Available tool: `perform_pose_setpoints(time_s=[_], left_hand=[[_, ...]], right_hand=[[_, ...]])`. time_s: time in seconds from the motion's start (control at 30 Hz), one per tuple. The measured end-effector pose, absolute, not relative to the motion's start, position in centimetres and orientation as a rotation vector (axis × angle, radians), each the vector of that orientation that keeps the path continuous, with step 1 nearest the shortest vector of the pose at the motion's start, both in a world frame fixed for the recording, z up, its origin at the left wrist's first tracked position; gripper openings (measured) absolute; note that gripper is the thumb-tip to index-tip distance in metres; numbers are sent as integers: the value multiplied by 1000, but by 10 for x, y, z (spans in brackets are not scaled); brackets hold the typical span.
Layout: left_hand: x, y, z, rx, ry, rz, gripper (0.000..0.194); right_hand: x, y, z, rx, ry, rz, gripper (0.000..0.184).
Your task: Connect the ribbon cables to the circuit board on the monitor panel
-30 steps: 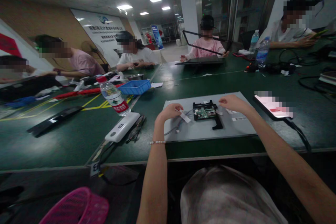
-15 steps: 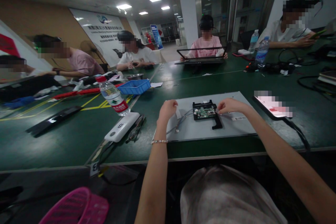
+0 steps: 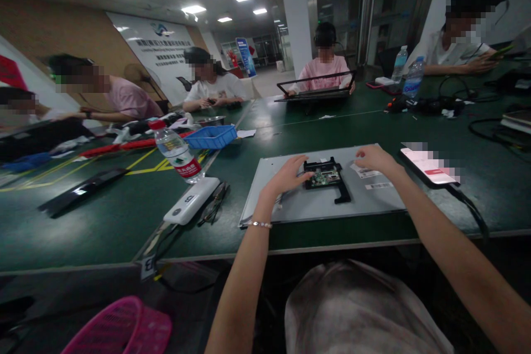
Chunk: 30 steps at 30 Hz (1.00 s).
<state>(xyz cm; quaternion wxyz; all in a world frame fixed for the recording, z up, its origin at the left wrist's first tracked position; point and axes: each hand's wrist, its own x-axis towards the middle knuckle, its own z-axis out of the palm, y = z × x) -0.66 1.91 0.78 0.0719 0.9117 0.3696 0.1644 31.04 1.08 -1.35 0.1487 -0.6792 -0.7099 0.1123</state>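
A grey metal panel (image 3: 373,199) lies flat on the green table in front of me. A black bracket with a green circuit board (image 3: 324,174) sits on its middle. My left hand (image 3: 287,175) lies flat on the panel with fingers stretched out, fingertips touching the board's left side, over the thin wires there. My right hand (image 3: 372,157) rests on the panel to the right of the board, fingers spread, close to white labels (image 3: 375,185).
A phone (image 3: 429,167) with a cable lies right of the panel. A white power bank (image 3: 191,199), glasses and a water bottle (image 3: 177,151) stand to the left, a blue tray (image 3: 211,136) behind. Several people work around the table. A pink basket (image 3: 120,326) sits below left.
My left hand has let go of the small white tape piece and moved right, flattening beside the board. My right hand has opened and shifted right off the board.
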Motion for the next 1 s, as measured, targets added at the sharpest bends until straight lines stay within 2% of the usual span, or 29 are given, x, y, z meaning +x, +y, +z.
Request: perform_pose_setpoints(time_s=[0.17, 0.37, 0.5, 0.87, 1.0], left_hand=[[-3, 15, 4, 2681, 1101, 389, 64], [-3, 16, 5, 2657, 1096, 358, 63], [-3, 16, 5, 2633, 1108, 340, 63], [-5, 17, 1, 2577, 1134, 386, 70], [-6, 15, 3, 2508, 1137, 379, 75]], right_hand=[[285, 23, -7, -1679, -2177, 200, 38], [246, 35, 5, -1385, -2432, 153, 31], [233, 38, 2, -1465, -2441, 144, 22], [274, 27, 7, -1703, -2284, -94, 28], [292, 25, -3, -1788, -2306, 38, 27]])
